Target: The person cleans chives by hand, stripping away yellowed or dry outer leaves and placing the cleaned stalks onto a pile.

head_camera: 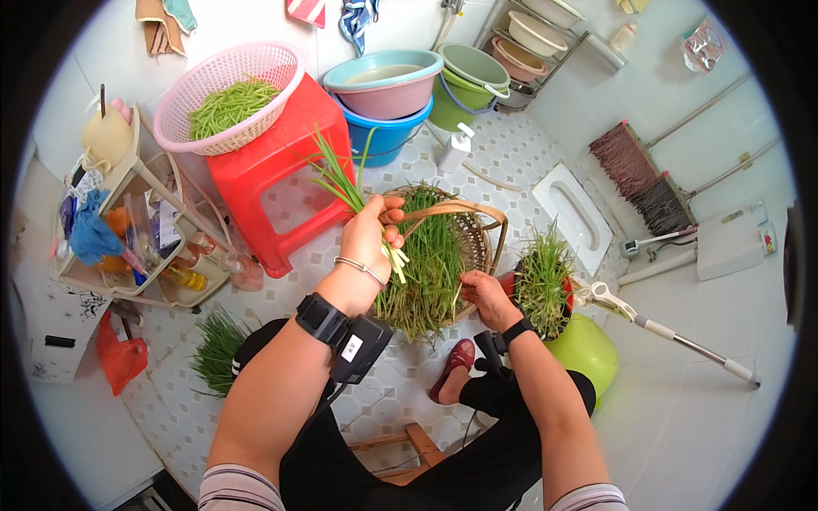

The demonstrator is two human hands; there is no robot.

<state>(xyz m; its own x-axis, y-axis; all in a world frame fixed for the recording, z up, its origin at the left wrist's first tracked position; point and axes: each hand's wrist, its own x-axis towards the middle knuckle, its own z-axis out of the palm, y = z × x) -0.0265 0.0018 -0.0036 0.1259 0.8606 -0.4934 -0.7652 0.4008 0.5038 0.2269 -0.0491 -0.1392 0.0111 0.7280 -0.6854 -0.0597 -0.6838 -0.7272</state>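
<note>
My left hand [365, 239] grips a small bunch of garlic chives [335, 174], green leaves up to the left and pale stem ends down. It hovers over a wicker basket [476, 246] heaped with more chives [418, 274], close to the basket's arched handle [457, 206]. Beside the basket's near right rim, my right hand [491, 299] has its thumb and fingers together at a thin pale stalk [456, 299]. To its right, a red bucket [567, 290] is full of yellowish-green chive trimmings [543, 271]. Another bundle of chives [218, 351] lies on the floor at left.
A pink colander [172, 118] of green stalks sits on a red plastic stool [287, 153]. Basins [383, 76] and a green bucket [470, 89] stand behind. A squat toilet [572, 214], mop handle [677, 342] and lime-green tub [588, 351] are at right, a loaded rack [153, 243] at left.
</note>
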